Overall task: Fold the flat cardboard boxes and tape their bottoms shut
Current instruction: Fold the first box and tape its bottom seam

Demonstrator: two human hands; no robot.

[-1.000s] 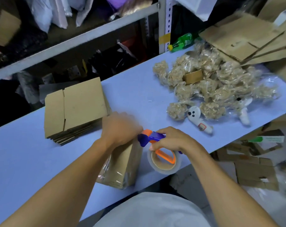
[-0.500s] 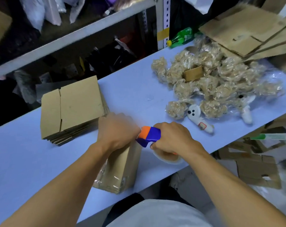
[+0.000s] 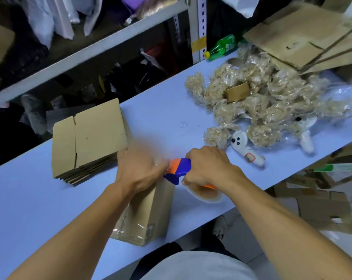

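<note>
Folded box (image 3: 145, 215): stands at the tabletop's (image 3: 29, 199) near edge, long axis running away from the person, taped end up under the hands. Left hand (image 3: 138, 168): nearer, pressed onto the box top; blurred, apparently gripping its rim. Right hand (image 3: 207, 166): curled round the tape dispenser (image 3: 178, 169), just right of the box. Flat box stack (image 3: 90, 138): beyond, left.
</note>
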